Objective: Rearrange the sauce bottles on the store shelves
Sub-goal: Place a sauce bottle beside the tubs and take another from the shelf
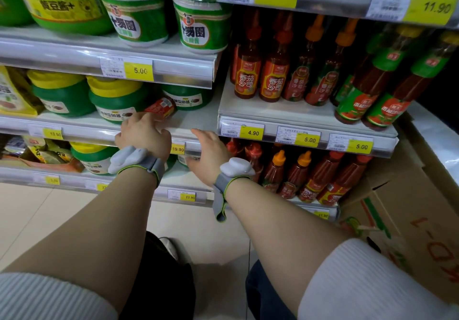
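Observation:
A small red sauce bottle (161, 107) lies on its side on the middle left shelf (193, 121), among green tubs with yellow lids (116, 101). My left hand (142, 133) reaches over the shelf edge, and its fingertips touch the near end of that bottle without closing around it. My right hand (211, 150) hovers palm down beside it at the shelf's front rail, with its fingers apart and nothing in it. On the right shelf, red ketchup bottles (270, 73) stand upright in rows. Larger green-labelled bottles (367, 91) lean at the far right.
More squeeze bottles (300, 175) with red and orange caps fill the lower right shelf. Green tubs (136, 19) are stacked on the upper left shelf. Yellow packets (12, 93) sit at the far left. A cardboard box (409, 220) stands on the floor at the right.

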Available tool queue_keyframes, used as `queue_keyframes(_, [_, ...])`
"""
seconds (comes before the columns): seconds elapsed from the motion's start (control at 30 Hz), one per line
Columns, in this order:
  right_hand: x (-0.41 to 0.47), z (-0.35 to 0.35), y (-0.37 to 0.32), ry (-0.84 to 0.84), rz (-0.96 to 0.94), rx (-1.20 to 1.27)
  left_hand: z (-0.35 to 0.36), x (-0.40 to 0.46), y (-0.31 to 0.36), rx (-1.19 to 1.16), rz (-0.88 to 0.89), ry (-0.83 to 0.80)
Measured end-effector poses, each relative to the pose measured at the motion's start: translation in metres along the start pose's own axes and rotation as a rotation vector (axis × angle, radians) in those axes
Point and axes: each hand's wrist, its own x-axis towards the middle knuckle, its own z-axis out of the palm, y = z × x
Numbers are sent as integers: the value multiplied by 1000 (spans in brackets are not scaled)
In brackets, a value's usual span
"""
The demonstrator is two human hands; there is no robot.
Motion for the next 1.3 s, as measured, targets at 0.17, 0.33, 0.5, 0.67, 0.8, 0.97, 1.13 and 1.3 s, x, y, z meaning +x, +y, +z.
queue_keyframes(0.17, [17,13,-1,13,-29,-14,3,11,-11,-15,-31,45])
queue_keyframes(0.33, [33,28,-4,25,-52,-17,6,24,-22,-19,-76,22])
queue_keyframes(0.5, [49,41,-6,33,-104,-35,9,29,-27,-59,-130,-1])
queue_keyframes(0.67, [67,50,-12,39,-99,-29,13,34,-33,-83,-153,-43])
queue_keyframes(0.8, [77,57,-18,43,-118,-26,19,39,-40,-113,-167,-55])
queue_keyframes(0.97, [90,67,-29,57,-161,-46,28,44,-51,-125,-170,-47])
queue_keyframes(1.13, [102,73,-33,75,-219,-102,33,45,-55,-123,-137,-31])
queue_keyframes(1.3, [103,79,-36,97,-220,-214,32,48,-57,-130,-132,-26])
